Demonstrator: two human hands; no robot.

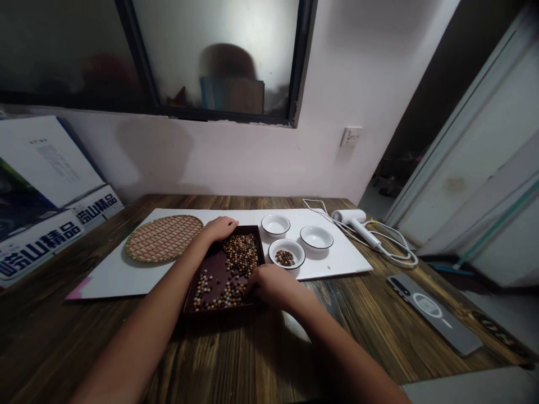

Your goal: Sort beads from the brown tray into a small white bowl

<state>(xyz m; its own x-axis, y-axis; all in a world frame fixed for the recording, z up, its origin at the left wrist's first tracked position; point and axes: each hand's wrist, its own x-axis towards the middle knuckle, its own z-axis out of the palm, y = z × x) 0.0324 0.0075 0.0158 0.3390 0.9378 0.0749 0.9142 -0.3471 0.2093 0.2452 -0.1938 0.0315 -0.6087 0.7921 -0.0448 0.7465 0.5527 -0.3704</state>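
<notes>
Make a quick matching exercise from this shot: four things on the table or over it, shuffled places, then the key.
Things
1. left hand
2. right hand
3. white bowl holding beads
4. round woven mat

Places
A. on the white board, right of the dark brown tray
B. at the tray's far edge
C. on the board, left of the tray
D. over the loose beads, at the tray's near right

Pairs: 1-B, 2-D, 3-A, 4-C
</notes>
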